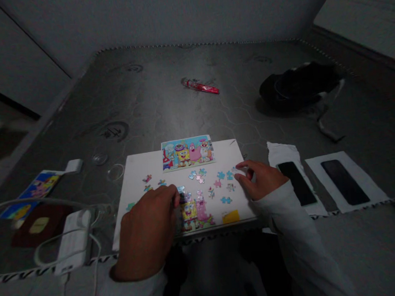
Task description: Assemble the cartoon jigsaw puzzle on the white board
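Loose jigsaw pieces (203, 179) lay scattered on a white board (129, 204), between a picture card (187, 152) and a part-built section (192, 213). The board sat on a bare mattress (152, 101), with two black phones (344, 182) to the right and a white charger (72, 239) to the left. The left hand (145, 231) curled at the section's edge, its grip hiding whether it held a piece. The right hand (259, 178) hovered open, released, beside blue pieces.
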Motion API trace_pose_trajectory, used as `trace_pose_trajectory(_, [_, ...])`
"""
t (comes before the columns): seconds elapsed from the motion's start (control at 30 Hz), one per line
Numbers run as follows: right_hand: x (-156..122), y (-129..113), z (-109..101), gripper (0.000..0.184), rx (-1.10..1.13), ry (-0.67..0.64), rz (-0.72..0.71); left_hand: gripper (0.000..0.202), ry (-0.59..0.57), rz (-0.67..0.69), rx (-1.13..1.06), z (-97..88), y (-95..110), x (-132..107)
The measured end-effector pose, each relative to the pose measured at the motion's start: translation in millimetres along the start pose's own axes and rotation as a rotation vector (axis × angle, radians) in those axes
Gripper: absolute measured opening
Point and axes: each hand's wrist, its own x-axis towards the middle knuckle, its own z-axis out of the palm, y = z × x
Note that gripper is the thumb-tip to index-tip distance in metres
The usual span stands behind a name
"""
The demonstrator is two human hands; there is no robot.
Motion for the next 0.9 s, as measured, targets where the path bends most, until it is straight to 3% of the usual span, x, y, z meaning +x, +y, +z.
trace_pose_trajectory(0.43, [1,13,13,0.026,0.059,0.150,-0.171,0.014,0.061,0.021,-0.053,2.9,-3,-2])
trace_pose_trajectory(0.9, [-5,-5,10,0.026,0.152,0.182,-0.118,0.020,0.112,0.021,-0.135,0.5,-12,-5])
